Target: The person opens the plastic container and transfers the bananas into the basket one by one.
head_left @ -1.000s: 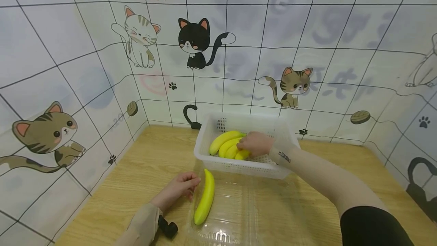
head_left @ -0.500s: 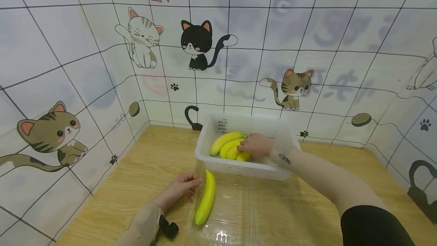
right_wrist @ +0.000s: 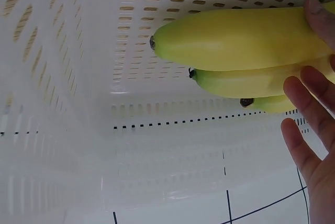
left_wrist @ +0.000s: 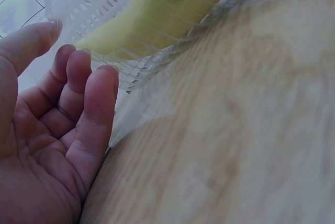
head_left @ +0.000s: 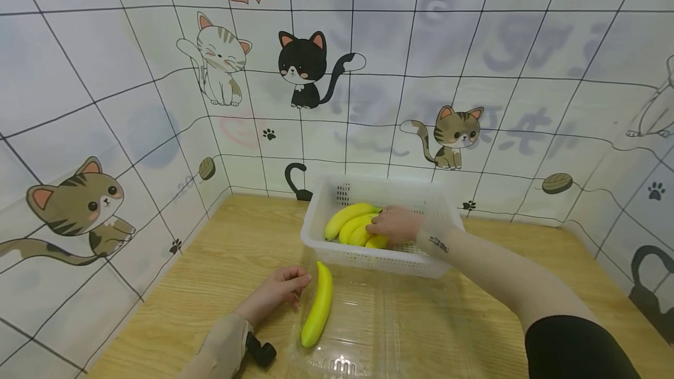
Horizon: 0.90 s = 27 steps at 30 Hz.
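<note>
Several yellow bananas (head_left: 344, 218) lie side by side in a white perforated plastic basket (head_left: 363, 256). My right hand (head_left: 396, 224) reaches into the basket and holds the nearest banana (right_wrist: 235, 38), thumb on one side and fingers on the other. One more banana (head_left: 317, 309) lies lengthwise in the left half of an opened clear plastic clamshell box (head_left: 360, 309). At that box's left edge is my left hand (head_left: 279, 290), pinching its rim between thumb and curled fingers (left_wrist: 99, 96), just beside the banana.
The basket stands at the back of the wooden table (head_left: 253, 227), close to the tiled-pattern wall (head_left: 368, 92) with cat drawings. A black camera mount (head_left: 260, 350) sits on my left wrist. The clear box spreads out in front of the basket.
The head view has shifted slightly. The nearest banana in the basket has edged a little to the right with my right hand on it; my left hand stays in place.
</note>
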{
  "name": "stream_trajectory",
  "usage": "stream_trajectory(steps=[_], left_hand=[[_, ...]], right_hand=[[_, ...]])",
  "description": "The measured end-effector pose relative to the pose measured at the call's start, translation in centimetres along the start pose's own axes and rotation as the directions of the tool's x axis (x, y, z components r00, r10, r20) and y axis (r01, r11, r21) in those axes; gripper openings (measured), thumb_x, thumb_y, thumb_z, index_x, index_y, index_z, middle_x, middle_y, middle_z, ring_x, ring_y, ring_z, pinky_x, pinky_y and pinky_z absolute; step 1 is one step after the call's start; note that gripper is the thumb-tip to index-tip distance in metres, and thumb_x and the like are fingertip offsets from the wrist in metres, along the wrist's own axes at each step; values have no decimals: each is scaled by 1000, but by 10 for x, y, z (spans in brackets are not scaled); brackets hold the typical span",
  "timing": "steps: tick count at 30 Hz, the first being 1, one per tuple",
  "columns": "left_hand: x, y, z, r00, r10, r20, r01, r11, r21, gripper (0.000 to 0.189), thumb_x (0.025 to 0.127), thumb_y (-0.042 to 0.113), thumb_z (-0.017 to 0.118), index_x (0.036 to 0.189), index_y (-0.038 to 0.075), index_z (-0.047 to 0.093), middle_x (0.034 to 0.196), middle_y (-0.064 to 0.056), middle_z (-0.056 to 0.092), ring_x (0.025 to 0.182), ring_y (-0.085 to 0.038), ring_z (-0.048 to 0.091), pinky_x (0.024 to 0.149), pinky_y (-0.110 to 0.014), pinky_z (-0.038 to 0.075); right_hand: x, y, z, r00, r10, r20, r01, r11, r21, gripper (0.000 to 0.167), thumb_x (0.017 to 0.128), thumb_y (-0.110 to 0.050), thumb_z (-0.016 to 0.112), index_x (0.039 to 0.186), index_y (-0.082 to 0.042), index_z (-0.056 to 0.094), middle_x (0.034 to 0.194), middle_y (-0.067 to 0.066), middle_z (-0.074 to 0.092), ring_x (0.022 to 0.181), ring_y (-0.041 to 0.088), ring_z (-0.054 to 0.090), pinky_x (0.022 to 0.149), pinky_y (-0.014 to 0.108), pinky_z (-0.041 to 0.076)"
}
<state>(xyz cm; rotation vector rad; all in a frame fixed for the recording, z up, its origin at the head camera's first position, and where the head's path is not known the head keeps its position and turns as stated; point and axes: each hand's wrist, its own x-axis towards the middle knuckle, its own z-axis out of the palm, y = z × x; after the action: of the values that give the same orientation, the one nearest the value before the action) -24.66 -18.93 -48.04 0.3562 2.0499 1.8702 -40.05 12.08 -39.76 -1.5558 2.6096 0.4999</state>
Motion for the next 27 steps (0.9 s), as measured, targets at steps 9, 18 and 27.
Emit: stream_trajectory(steps=[9,18,27], left_hand=[[0,1,1,1000,0,3,0,1000,-17,27,97,23,60,93,-2,54,79,-1,51,64,-15,50,58,-26,50],[0,0,2,1000,-1,3,1,1000,-9,33,96,26,61,96,-6,53,79,-1,51,66,-14,51,59,-26,51],[1,-1,0,1000,-20,-1,20,1000,-6,24,97,27,60,93,4,55,79,-1,51,70,-14,50,59,-26,51]], right_hand=[[-3,0,-4,1000,27,8,-27,999,33,33,82,-36,78,109,-25,62,92,-10,61,80,9,52,84,34,47],[-13,8,-5,992,124,-14,-122,987,104,38,79,-33,82,110,-22,62,98,-6,66,79,9,54,78,32,47],[-25,4,-32,976,136,-170,-105,978,183,36,85,-30,77,114,-15,64,108,1,67,86,15,61,81,38,51]])
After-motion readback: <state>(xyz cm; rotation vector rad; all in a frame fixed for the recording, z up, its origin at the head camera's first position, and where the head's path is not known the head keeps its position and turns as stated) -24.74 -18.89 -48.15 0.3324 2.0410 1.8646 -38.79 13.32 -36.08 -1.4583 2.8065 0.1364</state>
